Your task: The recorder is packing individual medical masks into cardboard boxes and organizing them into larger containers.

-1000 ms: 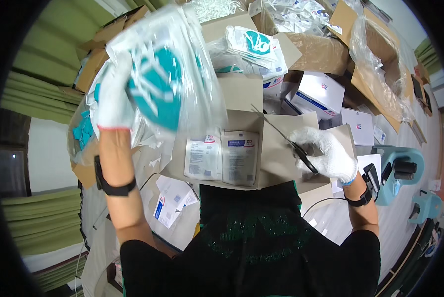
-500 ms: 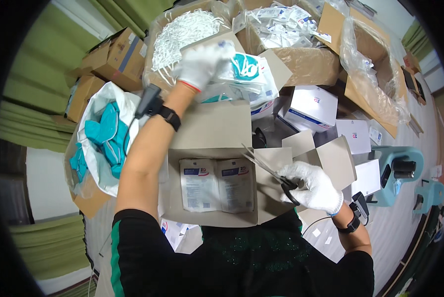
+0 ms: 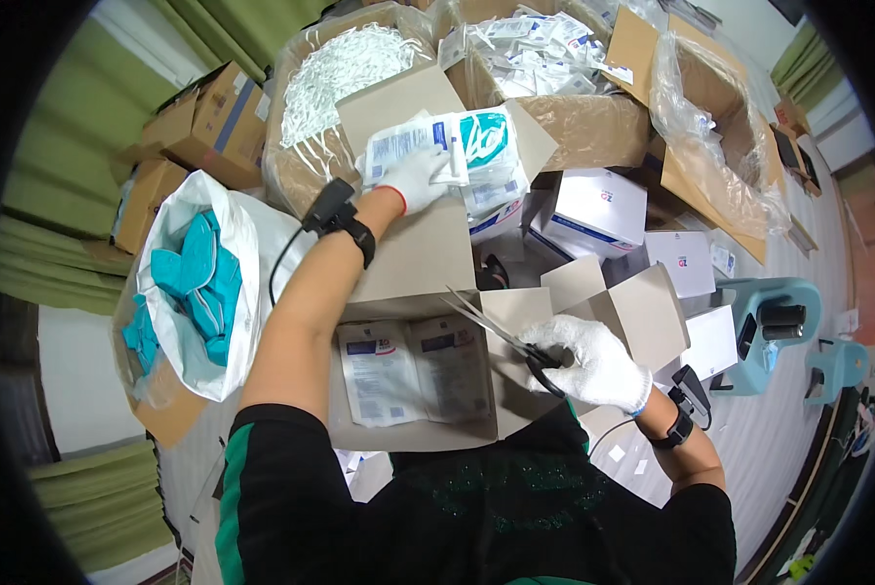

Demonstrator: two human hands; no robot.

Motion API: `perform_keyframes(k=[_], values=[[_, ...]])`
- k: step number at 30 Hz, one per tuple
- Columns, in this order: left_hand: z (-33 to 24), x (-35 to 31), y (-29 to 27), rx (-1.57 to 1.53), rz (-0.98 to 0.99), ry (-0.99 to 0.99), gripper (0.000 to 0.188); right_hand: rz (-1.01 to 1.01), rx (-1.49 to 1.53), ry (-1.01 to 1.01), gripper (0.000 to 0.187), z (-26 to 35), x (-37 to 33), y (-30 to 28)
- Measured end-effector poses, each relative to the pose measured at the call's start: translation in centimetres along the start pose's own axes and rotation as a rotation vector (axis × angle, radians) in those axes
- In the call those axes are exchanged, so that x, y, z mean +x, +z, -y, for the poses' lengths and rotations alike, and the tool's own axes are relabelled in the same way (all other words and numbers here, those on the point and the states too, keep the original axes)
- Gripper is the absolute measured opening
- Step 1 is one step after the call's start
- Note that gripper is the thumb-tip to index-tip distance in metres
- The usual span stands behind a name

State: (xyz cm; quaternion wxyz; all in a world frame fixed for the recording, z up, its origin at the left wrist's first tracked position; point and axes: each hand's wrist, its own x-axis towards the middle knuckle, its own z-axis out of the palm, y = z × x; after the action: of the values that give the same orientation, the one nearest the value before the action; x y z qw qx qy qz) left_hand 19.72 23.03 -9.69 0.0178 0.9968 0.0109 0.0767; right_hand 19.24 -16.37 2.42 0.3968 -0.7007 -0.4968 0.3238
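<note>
My left hand (image 3: 420, 182), in a white glove, reaches forward over an open carton holding flat packets. Its fingers close on a white packet with blue print (image 3: 398, 146). Beside it lies a clear-fronted packet (image 3: 484, 138) showing a teal folded mask with white straps. My right hand (image 3: 593, 363), gloved too, grips scissors (image 3: 538, 359) by their black handles, blades apart and pointing up and left. Below both hands stands an open cardboard box (image 3: 413, 443), its flaps folded out. Two stacks of white printed packets (image 3: 379, 375) lie side by side inside it.
To the left, a white sack (image 3: 237, 331) holds teal masks. Ahead are a carton of white straps (image 3: 350, 73), a carton of small packets (image 3: 583, 122) and a plastic-lined carton (image 3: 715, 97). White boxes (image 3: 593, 210) and a teal stool (image 3: 798, 292) stand right.
My left hand has come back toward me and slightly right, and a printed packet now shows under its fingers. My right hand still holds the scissors. The whole view has shifted a little.
</note>
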Motion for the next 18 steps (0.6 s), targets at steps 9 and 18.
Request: perform_keyframes(k=[9, 18], values=[[-0.1, -0.9, -7.5, -0.293, 0.006, -0.133, 0.05, 0.034, 0.029, 0.123, 0.041, 3.5, -1.4, 0.1], [-12.3, -9.7, -21.7, -0.23, -0.156, -0.453, 0.025, -0.046, -0.02, 0.215, 0.036, 4.8, -0.8, -0.5]])
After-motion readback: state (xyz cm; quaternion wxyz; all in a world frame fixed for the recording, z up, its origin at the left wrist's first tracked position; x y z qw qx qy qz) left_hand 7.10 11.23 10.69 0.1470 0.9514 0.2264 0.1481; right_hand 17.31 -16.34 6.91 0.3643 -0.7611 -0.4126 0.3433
